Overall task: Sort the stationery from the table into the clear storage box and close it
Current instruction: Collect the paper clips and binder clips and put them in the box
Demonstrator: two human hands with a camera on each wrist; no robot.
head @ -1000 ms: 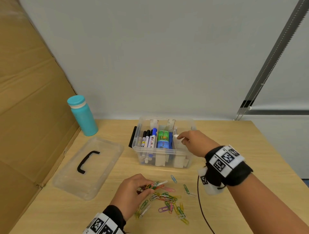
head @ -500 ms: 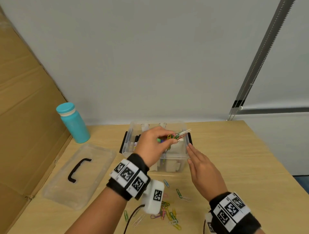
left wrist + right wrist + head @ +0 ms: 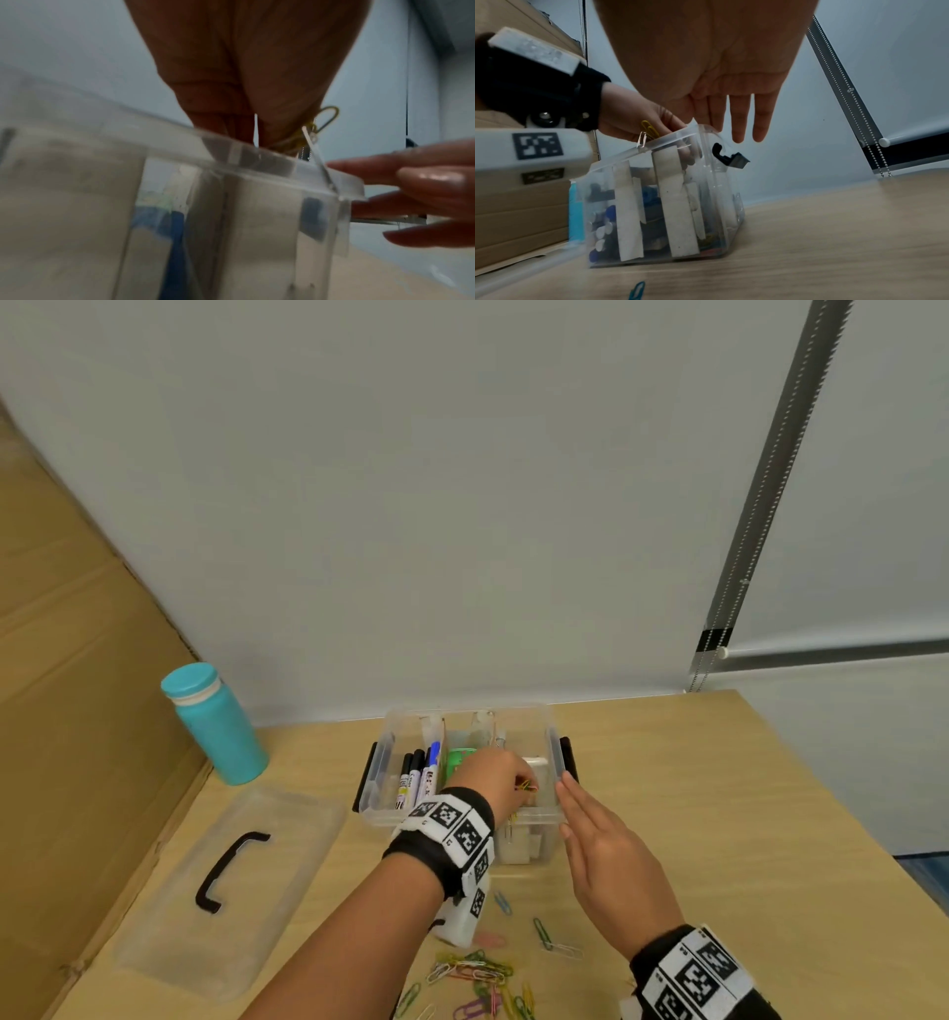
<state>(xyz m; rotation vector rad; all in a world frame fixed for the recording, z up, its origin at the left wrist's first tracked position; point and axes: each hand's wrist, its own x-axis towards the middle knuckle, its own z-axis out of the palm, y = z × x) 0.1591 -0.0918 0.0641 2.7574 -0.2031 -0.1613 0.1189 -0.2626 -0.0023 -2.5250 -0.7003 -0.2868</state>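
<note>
The clear storage box (image 3: 382,752) (image 3: 706,182) (image 3: 257,203) stands open at mid-table, with markers (image 3: 417,775) in its left compartment and a green item (image 3: 458,757) in the middle. My left hand (image 3: 506,778) (image 3: 634,119) reaches over the box's right compartment and pinches a bunch of coloured paper clips (image 3: 527,786) (image 3: 326,119) (image 3: 649,130). My right hand (image 3: 595,829) (image 3: 731,113) is flat with straight fingers against the box's right wall, holding nothing. More paper clips (image 3: 482,973) lie loose on the table in front of the box.
The clear lid (image 3: 231,880) with a black handle lies left of the box. A teal bottle (image 3: 215,726) stands at the back left beside a cardboard wall (image 3: 61,711). A black latch (image 3: 567,757) (image 3: 729,157) hangs on the box's right end.
My left hand picked up a bunch of paper clips from the table and carried them over the box, lowering into its right compartment. My right hand left the box's inside and moved to its right wall.
</note>
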